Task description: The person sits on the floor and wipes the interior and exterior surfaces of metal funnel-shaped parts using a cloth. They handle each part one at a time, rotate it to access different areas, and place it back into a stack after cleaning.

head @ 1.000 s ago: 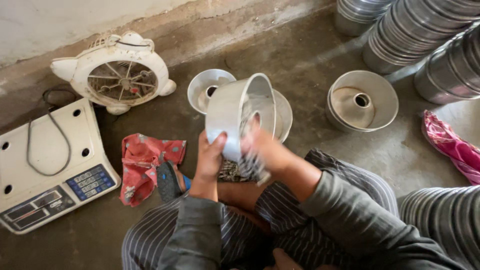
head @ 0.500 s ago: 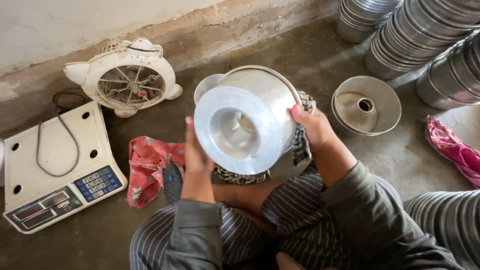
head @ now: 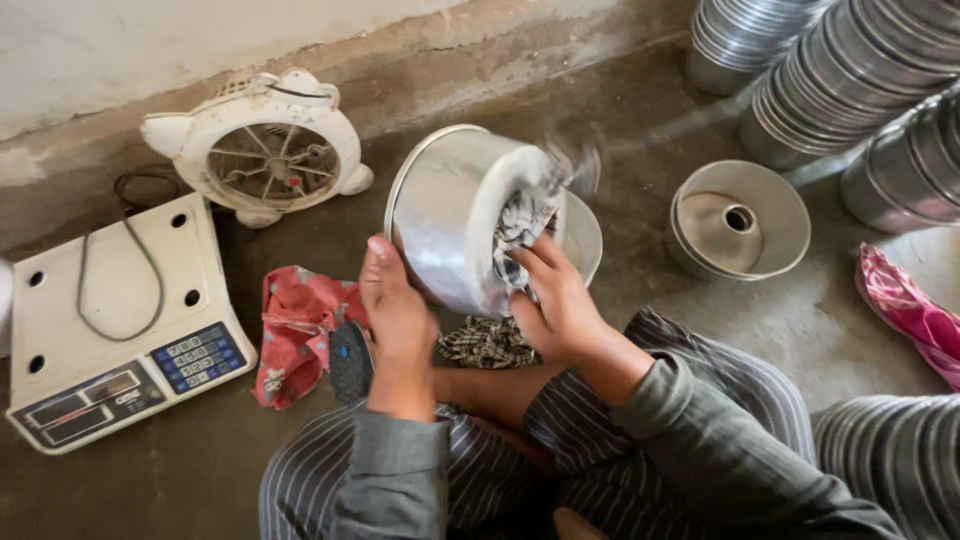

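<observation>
I hold a round aluminium tube cake pan (head: pixel 455 215) tilted on its side in front of me. My left hand (head: pixel 398 318) grips its lower left rim. My right hand (head: pixel 555 300) presses a checked cloth (head: pixel 518 225) against the pan's base at its right end; the cloth is blurred at its upper end. More of the checked cloth (head: pixel 488 342) lies on my lap below the pan. A second shallow metal piece (head: pixel 582 238) sits on the floor just behind the pan.
A white digital scale (head: pixel 110 330) and a small white fan (head: pixel 262 148) stand at the left by the wall. A red cloth (head: pixel 295 330) lies by my knee. Another tube pan (head: pixel 738 220) sits right, with stacked pans (head: pixel 850 80) beyond and a pink cloth (head: pixel 905 310).
The pan has been turned: half a second ago its base faced me with a hand on each side, and now it lies sideways with my right hand rubbing the cloth on its base.
</observation>
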Tool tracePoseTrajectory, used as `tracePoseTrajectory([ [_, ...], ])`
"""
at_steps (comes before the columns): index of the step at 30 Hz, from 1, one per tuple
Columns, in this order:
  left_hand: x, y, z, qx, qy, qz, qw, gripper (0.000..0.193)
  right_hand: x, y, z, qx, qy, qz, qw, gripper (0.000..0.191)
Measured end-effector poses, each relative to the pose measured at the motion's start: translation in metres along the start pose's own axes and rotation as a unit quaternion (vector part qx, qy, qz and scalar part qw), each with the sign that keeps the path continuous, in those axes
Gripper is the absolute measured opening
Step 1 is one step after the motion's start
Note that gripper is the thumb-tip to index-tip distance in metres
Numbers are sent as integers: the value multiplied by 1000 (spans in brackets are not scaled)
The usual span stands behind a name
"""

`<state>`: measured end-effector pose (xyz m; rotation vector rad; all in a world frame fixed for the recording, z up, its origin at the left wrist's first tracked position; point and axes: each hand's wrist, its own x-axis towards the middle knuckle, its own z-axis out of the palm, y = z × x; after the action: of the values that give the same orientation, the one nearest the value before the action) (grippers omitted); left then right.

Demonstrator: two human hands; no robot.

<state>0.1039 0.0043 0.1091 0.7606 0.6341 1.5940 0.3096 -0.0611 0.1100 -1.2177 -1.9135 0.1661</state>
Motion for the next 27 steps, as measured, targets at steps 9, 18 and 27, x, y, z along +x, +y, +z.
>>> tracePoseTrajectory([
  [9,-24,-9,-8,184,-167,68,966,45,18,31,5,449,84,488,743,29],
  [18,-7,-8,13,-69,30,-106,991,40,20,-41,-18,394,127,117,903,25],
  [27,-39,-21,-3,250,-168,-26,953,32,42,-21,-39,270,163,123,941,29],
])
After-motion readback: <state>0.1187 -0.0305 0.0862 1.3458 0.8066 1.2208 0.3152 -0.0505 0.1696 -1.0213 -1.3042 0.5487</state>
